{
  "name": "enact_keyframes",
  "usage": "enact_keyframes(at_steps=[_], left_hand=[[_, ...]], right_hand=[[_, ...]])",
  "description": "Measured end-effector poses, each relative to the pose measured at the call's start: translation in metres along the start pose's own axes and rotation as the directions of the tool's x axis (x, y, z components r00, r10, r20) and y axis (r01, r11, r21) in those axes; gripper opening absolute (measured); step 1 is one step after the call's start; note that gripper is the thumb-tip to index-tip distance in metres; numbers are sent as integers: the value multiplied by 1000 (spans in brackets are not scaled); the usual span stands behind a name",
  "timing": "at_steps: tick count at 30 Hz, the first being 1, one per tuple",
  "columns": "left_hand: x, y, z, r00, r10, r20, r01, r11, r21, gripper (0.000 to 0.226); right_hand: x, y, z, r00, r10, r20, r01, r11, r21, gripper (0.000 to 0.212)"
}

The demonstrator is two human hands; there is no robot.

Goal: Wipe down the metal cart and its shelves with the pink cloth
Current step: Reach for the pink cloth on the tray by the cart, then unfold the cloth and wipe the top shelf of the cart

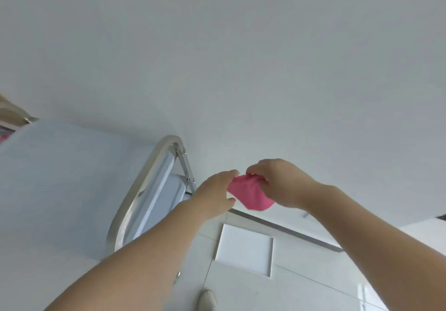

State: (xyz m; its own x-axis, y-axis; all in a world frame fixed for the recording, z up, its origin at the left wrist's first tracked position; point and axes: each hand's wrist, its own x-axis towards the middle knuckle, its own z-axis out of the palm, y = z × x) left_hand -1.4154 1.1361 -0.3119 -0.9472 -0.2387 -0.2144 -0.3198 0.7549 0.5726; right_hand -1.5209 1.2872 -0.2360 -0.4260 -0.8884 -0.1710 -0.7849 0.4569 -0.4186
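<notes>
The pink cloth [248, 193] is bunched in the air between my two hands, to the right of the cart. My left hand [214, 192] holds its left edge with fingers and thumb. My right hand [277, 182] pinches its top from the right with curled fingers. The metal cart [60, 185] stands at the left, with a pale blue top surface. Its curved chrome handle [144, 185] runs along the right end, and part of a lower shelf [173, 190] shows behind it.
A white wall fills the upper view. The floor is glossy white tile with a square white panel [245, 250] below my hands. A shoe [206, 300] shows at the bottom. A wooden edge [9, 110] sits at the far left.
</notes>
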Motion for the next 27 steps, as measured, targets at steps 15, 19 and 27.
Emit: enact_keyframes(at_steps=[15,19,27], left_hand=[[-237,1,-152,877,-134,-462,102,990,-95,8],[-288,-42,-191,817,-138,-560,119,990,-71,12],[-365,-161,-258,809,-116,-576,149,989,9,13]], right_hand=[[-75,-213,-111,895,-346,-281,303,935,-186,29],[-60,-260,-87,901,-325,-289,271,939,-212,28],[7,-371,-14,934,-229,-273,184,967,-178,24]])
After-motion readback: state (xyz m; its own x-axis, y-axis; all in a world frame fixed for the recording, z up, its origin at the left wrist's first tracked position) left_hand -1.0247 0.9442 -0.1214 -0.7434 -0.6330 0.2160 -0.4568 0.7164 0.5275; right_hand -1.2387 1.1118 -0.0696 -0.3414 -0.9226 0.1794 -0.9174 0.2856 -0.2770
